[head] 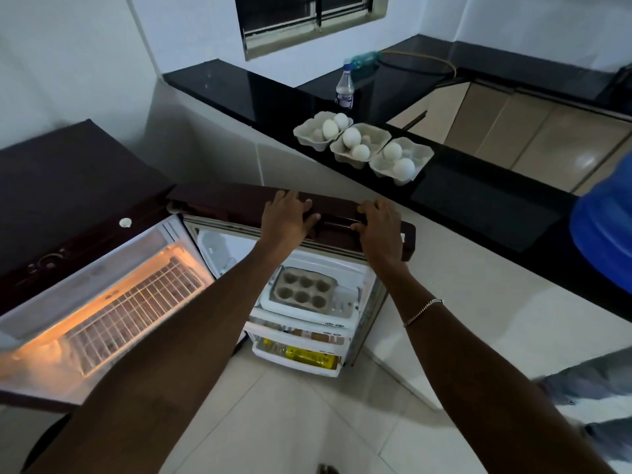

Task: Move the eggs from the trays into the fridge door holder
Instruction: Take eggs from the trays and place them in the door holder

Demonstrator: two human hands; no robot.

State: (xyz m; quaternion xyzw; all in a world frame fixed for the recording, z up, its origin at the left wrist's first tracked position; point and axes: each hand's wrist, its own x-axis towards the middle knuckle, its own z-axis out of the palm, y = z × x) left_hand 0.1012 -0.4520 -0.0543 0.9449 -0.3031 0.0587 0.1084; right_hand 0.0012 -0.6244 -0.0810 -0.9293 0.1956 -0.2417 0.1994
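Observation:
Three grey cardboard egg trays sit in a row on the black counter: the left tray [309,135], the middle tray [374,138] and the right tray [419,155]. White eggs lie in them, among them one in the middle tray [351,137] and one in the right tray [404,168]. The maroon fridge door [225,198] stands open. In its top shelf sits a grey six-cup egg holder [302,290] with nothing in it. My left hand [285,217] and my right hand [379,224] rest on the door's top edge, fingers over it.
The lit fridge interior [130,302] with a wire shelf is at left. Lower door shelves hold yellow bottles [304,354]. A clear bottle [344,87] stands on the counter [478,196] behind the trays. A blue water jug [605,234] is at right. Tiled floor lies below.

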